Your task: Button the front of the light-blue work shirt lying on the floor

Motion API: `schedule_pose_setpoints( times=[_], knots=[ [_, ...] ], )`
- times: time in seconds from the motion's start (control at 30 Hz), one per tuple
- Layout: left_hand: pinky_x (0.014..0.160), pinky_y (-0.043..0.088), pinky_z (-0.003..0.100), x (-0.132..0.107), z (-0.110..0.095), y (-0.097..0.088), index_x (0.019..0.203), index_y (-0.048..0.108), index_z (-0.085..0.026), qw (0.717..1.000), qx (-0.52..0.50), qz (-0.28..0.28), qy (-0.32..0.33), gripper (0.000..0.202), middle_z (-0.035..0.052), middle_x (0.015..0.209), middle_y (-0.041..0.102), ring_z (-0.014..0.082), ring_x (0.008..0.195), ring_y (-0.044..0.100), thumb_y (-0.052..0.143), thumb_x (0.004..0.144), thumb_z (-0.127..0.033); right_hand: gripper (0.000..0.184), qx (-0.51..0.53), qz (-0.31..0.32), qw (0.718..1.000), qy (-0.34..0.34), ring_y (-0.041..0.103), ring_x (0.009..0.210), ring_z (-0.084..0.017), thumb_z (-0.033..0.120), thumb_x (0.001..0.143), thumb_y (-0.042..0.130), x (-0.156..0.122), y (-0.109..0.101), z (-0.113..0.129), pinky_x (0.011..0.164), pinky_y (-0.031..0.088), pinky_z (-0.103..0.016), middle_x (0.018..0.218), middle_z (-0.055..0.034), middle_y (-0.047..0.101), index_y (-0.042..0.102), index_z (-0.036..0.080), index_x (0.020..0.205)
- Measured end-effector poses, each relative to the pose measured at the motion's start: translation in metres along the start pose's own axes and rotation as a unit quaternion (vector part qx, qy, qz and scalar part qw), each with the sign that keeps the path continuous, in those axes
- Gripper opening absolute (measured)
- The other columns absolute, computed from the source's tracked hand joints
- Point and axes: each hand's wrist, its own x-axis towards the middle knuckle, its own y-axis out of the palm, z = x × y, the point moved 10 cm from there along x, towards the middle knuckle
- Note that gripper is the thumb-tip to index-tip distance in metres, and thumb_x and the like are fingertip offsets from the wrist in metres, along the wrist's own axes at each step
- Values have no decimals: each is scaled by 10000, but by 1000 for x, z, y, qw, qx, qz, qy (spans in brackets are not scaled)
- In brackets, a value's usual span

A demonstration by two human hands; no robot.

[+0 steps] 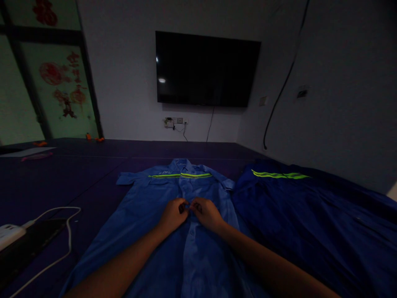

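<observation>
A blue short-sleeved work shirt [136, 219] with yellow-green stripes across the chest lies spread face up, its collar pointing away from me. My left hand [174, 212] and my right hand [206, 212] meet at its front placket, a little below the chest stripes. Both hands are closed in a pinch on the shirt's front edges, the fingertips almost touching. Whether a button sits between the fingers is hidden. Below the hands, a button shows on the placket.
Right of the shirt lies a heap of darker blue clothing [297, 215] with a yellow-green stripe. At left are a white power strip [10, 236], a white cable [70, 236] and a dark flat object [40, 240] on the purple floor [102, 165]. A television [207, 70] hangs on the far wall.
</observation>
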Motion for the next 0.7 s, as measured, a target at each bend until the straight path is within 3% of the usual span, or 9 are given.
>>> schedule_pose_setpoints(
  times=[0.7],
  knots=[
    [568, 350, 201, 0, -2, 3, 789, 628, -158, 999, 50, 17, 13, 164, -7, 650, 538, 107, 619, 491, 498, 690, -143, 133, -23, 14, 999, -19, 551, 615, -115, 173, 769, 479, -1, 2, 6, 559, 365, -199, 702, -10, 627, 610, 170, 796]
  ],
)
